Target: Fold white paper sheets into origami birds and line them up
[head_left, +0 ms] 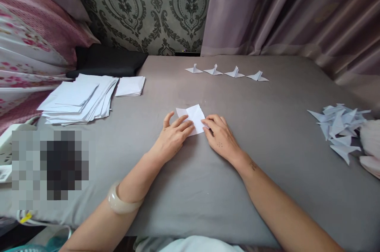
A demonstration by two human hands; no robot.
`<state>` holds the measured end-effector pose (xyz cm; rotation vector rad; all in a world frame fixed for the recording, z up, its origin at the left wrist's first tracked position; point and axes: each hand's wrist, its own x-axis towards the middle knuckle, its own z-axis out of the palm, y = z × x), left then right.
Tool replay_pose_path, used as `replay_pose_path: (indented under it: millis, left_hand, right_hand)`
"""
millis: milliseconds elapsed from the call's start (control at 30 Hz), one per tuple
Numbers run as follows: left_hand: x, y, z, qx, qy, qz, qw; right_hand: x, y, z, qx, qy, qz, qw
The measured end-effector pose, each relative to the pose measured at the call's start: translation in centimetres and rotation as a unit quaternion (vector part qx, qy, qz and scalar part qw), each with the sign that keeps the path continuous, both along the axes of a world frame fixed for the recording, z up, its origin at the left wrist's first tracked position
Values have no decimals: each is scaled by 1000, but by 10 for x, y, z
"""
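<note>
A small white sheet of paper [196, 116] with creases lies on the grey cloth-covered surface in front of me. My left hand [175, 135] rests on its left part, fingers spread and pressing flat, with a bangle on that forearm. At the paper's right edge, my right hand [219, 133] pinches the sheet between thumb and fingers. Beyond the hands stands a row of several folded paper birds [236, 72]. Further right lies a heap of folded white paper pieces [338, 121].
To the left are a large stack of white paper [78, 99] and a smaller stack [130, 86]. A black item [109, 60] lies behind them. A white power strip [14, 141] sits at the left edge, near a blurred patch. Curtains [252, 10] hang at the back right.
</note>
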<state>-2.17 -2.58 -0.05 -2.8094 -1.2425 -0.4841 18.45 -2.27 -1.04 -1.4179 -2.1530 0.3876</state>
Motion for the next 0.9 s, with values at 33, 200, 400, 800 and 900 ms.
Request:
replay_pose_path:
  millis: [33, 200, 400, 800, 900]
  left_hand:
    - [0, 1, -2, 5, -2, -3, 1000]
    - [0, 5, -3, 5, -13, -12, 1000]
    - [-5, -4, 10, -16, 2, -16, 1000]
    - [-2, -12, 20, -31, 67, -32, 997]
    - [-2, -13, 23, -45, 79, -24, 996]
  right_hand:
    - [0, 0, 0, -1, -7, -7, 1000]
    - [-2, -7, 5, 17, -49, -4, 999]
    - [-5, -23, 14, 39, -126, 44, 990]
    - [-10, -30, 21, 37, -182, 43, 982]
    - [-10, -31, 20, 28, -172, 39, 984]
